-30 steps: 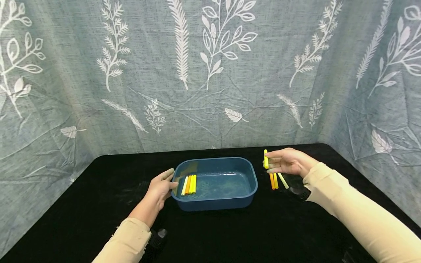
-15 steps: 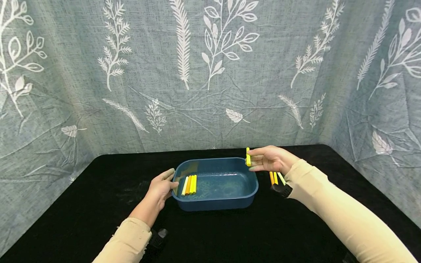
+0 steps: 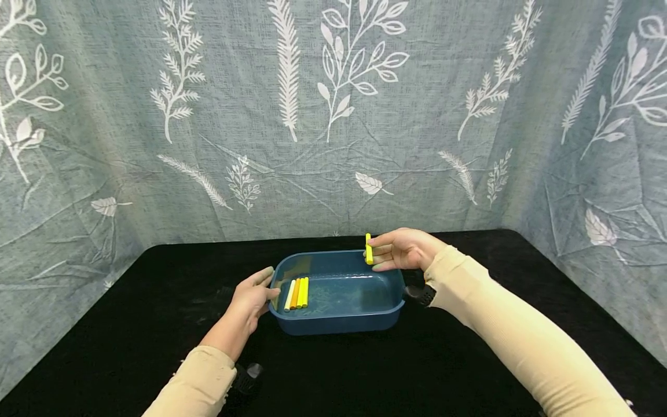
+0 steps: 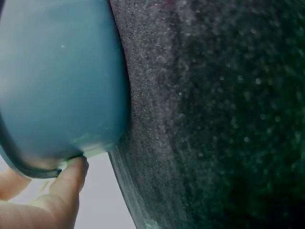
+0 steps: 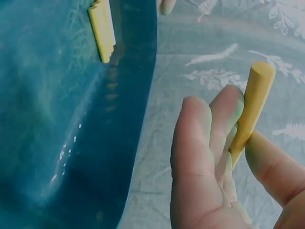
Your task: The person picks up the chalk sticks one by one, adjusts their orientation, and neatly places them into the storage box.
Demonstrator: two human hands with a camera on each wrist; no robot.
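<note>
A yellow chalk stick (image 3: 369, 250) stands nearly upright in my right hand (image 3: 405, 249), pinched between thumb and fingers over the right part of a blue plastic basin (image 3: 339, 325). The right wrist view shows this chalk (image 5: 257, 93) with green dust on the fingertips. My left hand (image 3: 248, 298) grips the basin's left rim, thumb on the inner side and fingers outside. From the left wrist view, a fingertip (image 4: 71, 174) presses the outer wall of the basin (image 4: 62, 86). Several chalk sticks (image 3: 296, 293), white, orange and yellow, lie side by side at the basin's left end.
A black cloth (image 3: 333, 376) covers the table. Behind it hangs a grey-green curtain (image 3: 312, 191) with white leaf prints. The loose chalk right of the basin is mostly hidden behind my right wrist.
My right hand has moved left with the yellow chalk, from beside the basin to over its right part. The left hand has kept its grip on the rim.
</note>
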